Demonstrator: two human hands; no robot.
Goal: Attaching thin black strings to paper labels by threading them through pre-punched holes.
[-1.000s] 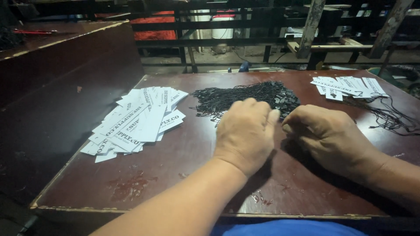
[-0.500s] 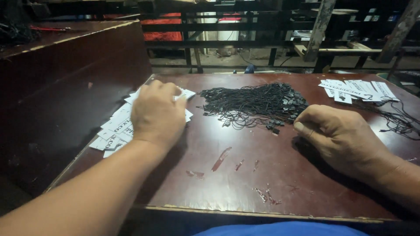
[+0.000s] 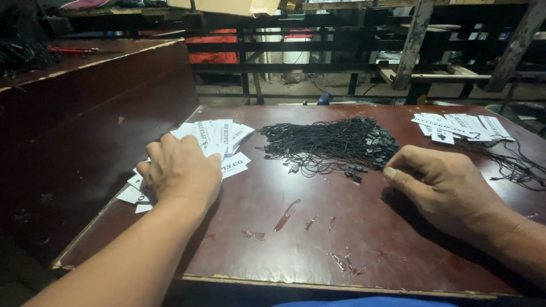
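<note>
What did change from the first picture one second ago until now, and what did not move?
The left hand left the heap of black strings and went left onto the spread of white paper tags, where it lies flat. The right hand stayed curled beside the strings. The second tag pile and the brown table did not change.

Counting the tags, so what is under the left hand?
The left hand lies flat on a fanned pile of white tags. Tags show around it; those beneath the palm are hidden.

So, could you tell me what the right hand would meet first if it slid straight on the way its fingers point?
Probably the pile of black string loops: the right hand points left and slightly away, with loose clasps just ahead.
</note>
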